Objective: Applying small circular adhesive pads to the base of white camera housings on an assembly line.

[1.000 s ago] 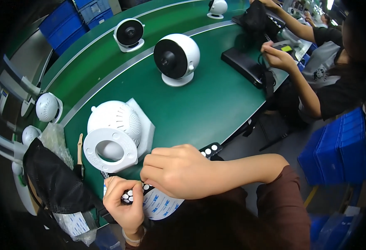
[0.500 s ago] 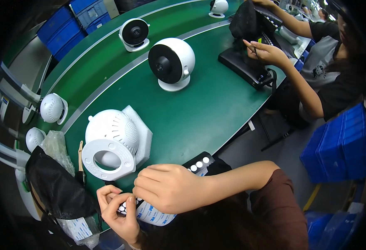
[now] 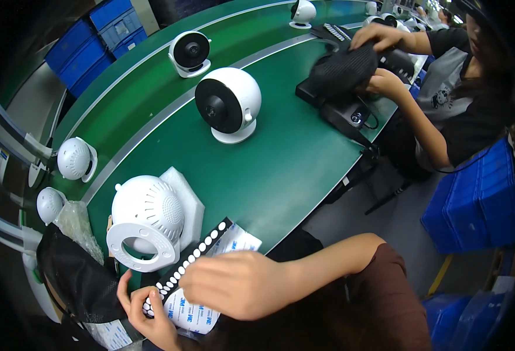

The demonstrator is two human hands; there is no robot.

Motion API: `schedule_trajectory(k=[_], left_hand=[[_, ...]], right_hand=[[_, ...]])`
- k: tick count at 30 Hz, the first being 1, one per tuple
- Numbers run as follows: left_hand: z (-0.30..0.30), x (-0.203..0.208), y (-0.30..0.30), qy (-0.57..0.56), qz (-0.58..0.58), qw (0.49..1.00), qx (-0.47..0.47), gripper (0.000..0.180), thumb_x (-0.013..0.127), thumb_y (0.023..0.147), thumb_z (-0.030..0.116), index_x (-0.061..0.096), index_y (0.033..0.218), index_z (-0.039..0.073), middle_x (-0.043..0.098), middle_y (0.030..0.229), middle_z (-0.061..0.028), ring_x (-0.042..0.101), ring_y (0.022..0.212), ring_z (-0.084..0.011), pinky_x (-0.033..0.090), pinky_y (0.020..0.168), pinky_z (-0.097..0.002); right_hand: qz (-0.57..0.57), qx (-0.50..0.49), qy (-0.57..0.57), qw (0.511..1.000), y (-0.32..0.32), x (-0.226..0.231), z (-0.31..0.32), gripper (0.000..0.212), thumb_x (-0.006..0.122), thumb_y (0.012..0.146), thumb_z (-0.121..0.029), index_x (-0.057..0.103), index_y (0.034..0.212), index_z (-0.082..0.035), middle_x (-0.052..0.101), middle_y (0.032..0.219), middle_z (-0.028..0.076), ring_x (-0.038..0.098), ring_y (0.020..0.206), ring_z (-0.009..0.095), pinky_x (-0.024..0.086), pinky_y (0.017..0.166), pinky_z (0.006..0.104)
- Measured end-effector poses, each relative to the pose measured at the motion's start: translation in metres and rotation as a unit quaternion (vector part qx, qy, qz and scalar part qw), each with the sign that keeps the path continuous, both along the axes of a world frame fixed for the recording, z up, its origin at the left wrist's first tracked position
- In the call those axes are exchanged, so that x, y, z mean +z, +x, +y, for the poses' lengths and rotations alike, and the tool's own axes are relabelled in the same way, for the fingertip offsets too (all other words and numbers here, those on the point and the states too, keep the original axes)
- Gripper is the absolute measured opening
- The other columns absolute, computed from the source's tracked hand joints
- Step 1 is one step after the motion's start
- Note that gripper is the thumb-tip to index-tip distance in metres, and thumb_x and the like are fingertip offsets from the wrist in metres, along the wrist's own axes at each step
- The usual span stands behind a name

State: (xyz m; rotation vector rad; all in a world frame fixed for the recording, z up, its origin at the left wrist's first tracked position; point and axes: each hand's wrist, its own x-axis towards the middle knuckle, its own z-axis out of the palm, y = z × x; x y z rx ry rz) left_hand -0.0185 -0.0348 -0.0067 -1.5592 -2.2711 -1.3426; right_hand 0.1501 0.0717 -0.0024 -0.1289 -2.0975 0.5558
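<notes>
My left hand (image 3: pixel 147 319) pinches the lower end of a black strip dotted with round white pads (image 3: pixel 206 242) between thumb and fingers. Beside the strip lies a white backing sheet with blue print (image 3: pixel 188 313), partly under my right hand (image 3: pixel 231 286). That hand is curled over the sheet, slightly blurred; its fingertips, and anything in them, are hidden. Just beyond the strip, a white ball-shaped camera device (image 3: pixel 149 202) leans on a white foam block (image 3: pixel 192 210), its ring-shaped base (image 3: pixel 117 248) facing me.
Another ball-shaped device (image 3: pixel 247 93) stands upright mid-table, with several more along the green line. To the left lie a black mesh bag (image 3: pixel 73 272) and clear plastic wrap (image 3: pixel 80 225). On the right, a co-worker handles a black bag (image 3: pixel 345 70). Blue crates (image 3: pixel 474 205) stand beside the table.
My right hand has come away from my left fingers, baring more of the dotted strip and sheet. The strip now slants up beside the foam block. The co-worker's black bag has moved lower.
</notes>
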Motion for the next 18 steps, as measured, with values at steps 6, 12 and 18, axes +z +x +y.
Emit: schedule_trajectory(k=[6, 12, 18], left_hand=[[0.022, 0.002, -0.002, -0.006, -0.104, 0.987, -0.121, 0.006, 0.058, 0.069, 0.000, 0.056, 0.070, -0.005, 0.054, 0.091, -0.0171, 0.053, 0.088, -0.0249, 0.038, 0.081, -0.0316], [0.037, 0.004, 0.011, 0.005, -0.109, 0.985, -0.135, 0.003, 0.059, 0.071, -0.002, 0.059, 0.074, -0.004, 0.055, 0.077, -0.0112, 0.053, 0.072, -0.0205, 0.039, 0.066, -0.0276], [0.039, 0.002, 0.008, 0.021, -0.104, 0.978, -0.182, 0.005, 0.061, 0.071, -0.003, 0.061, 0.075, -0.001, 0.056, 0.080, -0.0112, 0.058, 0.073, -0.0217, 0.044, 0.065, -0.0264]], right_hand=[[-0.030, 0.031, -0.128, 0.991, -0.012, 0.004, 0.024, 0.013, 0.059, 0.076, -0.004, 0.049, 0.084, -0.002, 0.052, 0.085, 0.010, 0.055, 0.077, 0.027, 0.045, 0.064, 0.0322], [-0.003, -0.135, -0.081, 0.988, 0.003, 0.030, 0.033, 0.015, 0.067, 0.068, 0.000, 0.058, 0.079, -0.004, 0.062, 0.083, 0.008, 0.058, 0.070, 0.023, 0.046, 0.059, 0.0306], [-0.066, -0.079, -0.151, 0.983, -0.009, 0.036, 0.026, 0.010, 0.065, 0.070, 0.002, 0.060, 0.076, -0.003, 0.061, 0.071, 0.004, 0.049, 0.051, 0.009, 0.032, 0.044, 0.0205]])
